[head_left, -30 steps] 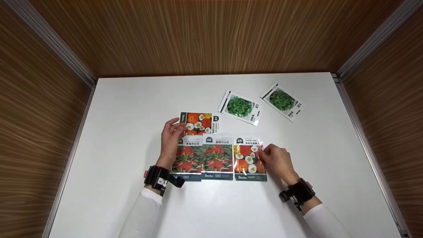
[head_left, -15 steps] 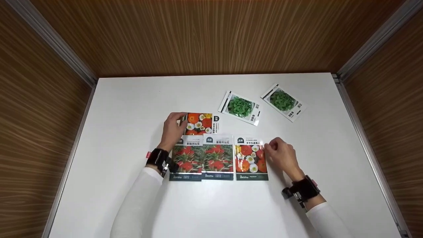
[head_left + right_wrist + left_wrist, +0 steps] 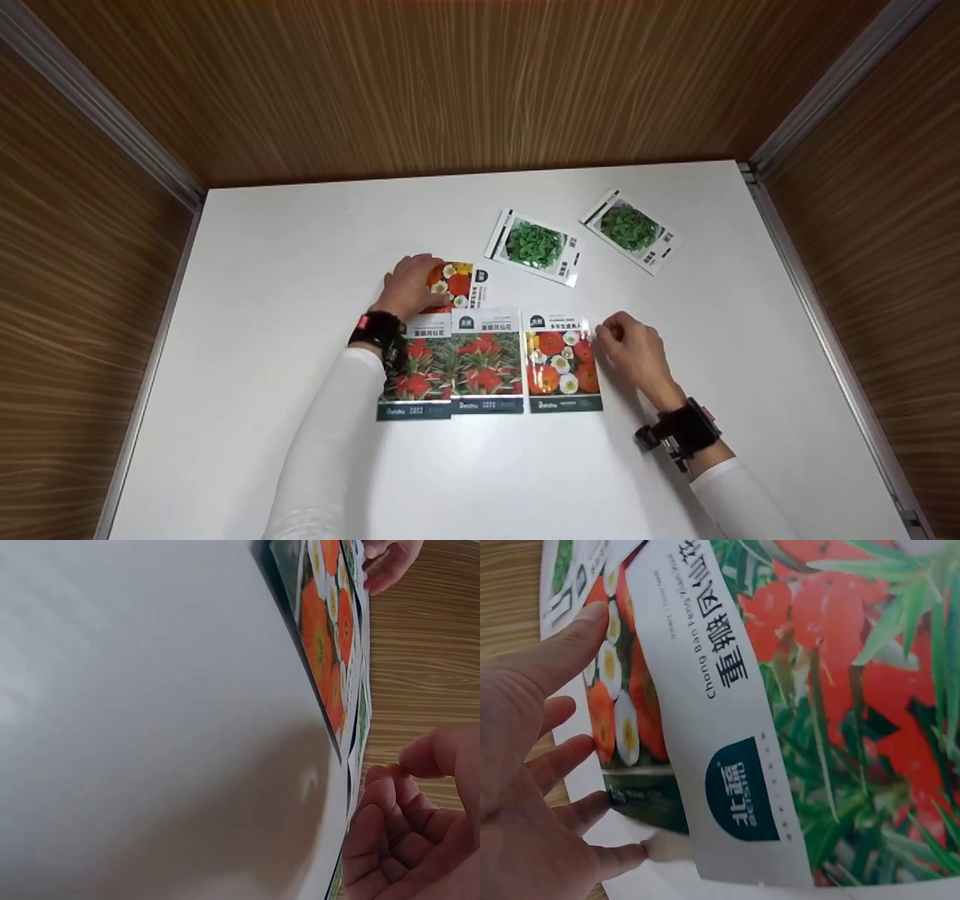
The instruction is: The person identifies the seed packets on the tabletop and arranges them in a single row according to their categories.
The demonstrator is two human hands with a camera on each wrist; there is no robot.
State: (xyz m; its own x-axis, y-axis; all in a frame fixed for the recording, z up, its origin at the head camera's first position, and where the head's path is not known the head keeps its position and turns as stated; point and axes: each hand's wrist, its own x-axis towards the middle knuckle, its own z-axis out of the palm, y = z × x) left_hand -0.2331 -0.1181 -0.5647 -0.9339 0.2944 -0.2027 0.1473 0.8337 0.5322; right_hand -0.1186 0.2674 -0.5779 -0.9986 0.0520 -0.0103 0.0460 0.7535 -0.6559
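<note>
My left hand [image 3: 411,285] lies over the left end of a poppy seed packet [image 3: 456,287] turned sideways. In the left wrist view its thumb reaches across the poppy picture and the spread fingers [image 3: 562,757] run along the packet's end. Just in front are two seed packets with red balsam flowers, the left one [image 3: 416,375] and the right one [image 3: 486,364], side by side. Right of them lies a second, upright poppy packet [image 3: 562,364]. Beside its upper right edge is my right hand [image 3: 634,349], fingers loosely curled, with nothing between thumb and fingertips.
Two white seed packets with green leaves, one nearer the middle [image 3: 534,247] and one farther right [image 3: 631,231], lie tilted at the back of the white table [image 3: 270,300]. Wood-grain panels [image 3: 465,82] wall the table's back and sides.
My left hand has moved forward and right over the sideways poppy packet, hiding more of its left end. My right fingers have drawn off the upright poppy packet's edge. The view has shifted slightly.
</note>
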